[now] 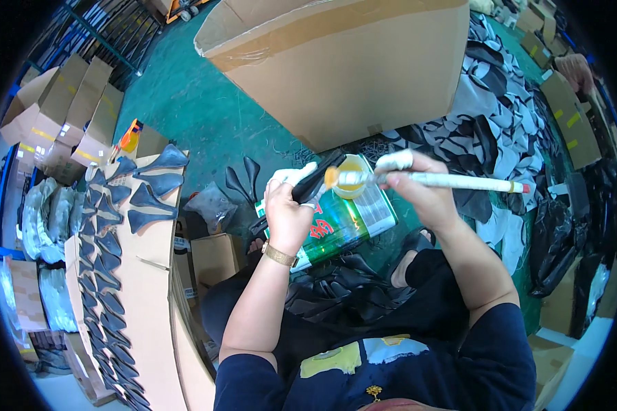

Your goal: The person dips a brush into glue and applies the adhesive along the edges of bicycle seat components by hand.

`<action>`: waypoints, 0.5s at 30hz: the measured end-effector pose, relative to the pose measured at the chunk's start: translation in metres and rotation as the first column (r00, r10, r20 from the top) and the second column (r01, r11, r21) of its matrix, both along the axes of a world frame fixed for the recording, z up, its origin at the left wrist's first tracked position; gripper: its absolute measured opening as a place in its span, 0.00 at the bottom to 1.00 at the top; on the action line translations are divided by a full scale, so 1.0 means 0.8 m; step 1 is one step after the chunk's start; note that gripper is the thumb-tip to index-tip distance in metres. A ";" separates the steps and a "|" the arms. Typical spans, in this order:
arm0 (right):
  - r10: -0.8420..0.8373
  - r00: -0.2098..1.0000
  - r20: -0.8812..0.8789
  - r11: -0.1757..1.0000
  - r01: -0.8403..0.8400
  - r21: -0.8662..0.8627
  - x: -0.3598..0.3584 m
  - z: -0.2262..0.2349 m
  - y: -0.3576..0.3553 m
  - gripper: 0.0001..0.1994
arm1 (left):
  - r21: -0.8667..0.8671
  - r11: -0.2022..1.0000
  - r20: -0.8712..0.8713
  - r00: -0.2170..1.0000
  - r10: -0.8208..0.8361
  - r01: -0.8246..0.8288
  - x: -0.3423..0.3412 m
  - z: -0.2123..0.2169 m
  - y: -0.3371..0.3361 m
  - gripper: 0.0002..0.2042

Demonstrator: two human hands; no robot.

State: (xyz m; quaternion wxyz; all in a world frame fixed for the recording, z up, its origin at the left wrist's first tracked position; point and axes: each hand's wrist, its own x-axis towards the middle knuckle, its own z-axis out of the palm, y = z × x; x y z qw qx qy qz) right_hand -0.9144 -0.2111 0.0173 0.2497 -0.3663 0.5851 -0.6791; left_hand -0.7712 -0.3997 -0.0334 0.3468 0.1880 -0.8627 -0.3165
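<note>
My left hand (288,216), white wrapping on some of its fingers, is closed on a black piece shaped like a bicycle saddle (317,181). My right hand (421,188) grips a brush (469,181) by its long white-wrapped handle. Its blurred, amber-coloured tip is close to the black piece; whether they touch I cannot tell. Behind the brush, a round tub with a yellowish liquid (354,166) stands on a green printed box (346,222). More black saddle-shaped pieces (349,284) are heaped in my lap.
A large cardboard carton (349,75) rises just ahead. Rows of black saddle-shaped pieces (103,274) line a cardboard-topped surface (147,288) at left. Grey and black scraps (493,103) pile up on the right, and a clear plastic bag (212,207) lies left of the box.
</note>
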 end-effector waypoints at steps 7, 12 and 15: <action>-0.089 0.947 -0.308 0.995 0.098 0.012 -0.005 0.011 -0.007 0.09 | -0.026 0.999 0.037 0.999 0.036 -0.035 -0.002 0.002 0.003 0.22; -0.151 0.926 -0.347 0.987 0.159 -0.006 -0.013 0.005 -0.004 0.09 | -0.092 0.995 0.074 0.996 0.052 -0.045 0.002 0.000 0.000 0.23; -0.193 0.907 -0.374 0.980 0.198 -0.026 -0.020 0.006 0.001 0.09 | -0.040 0.998 0.051 0.998 0.047 -0.045 0.002 0.000 -0.001 0.22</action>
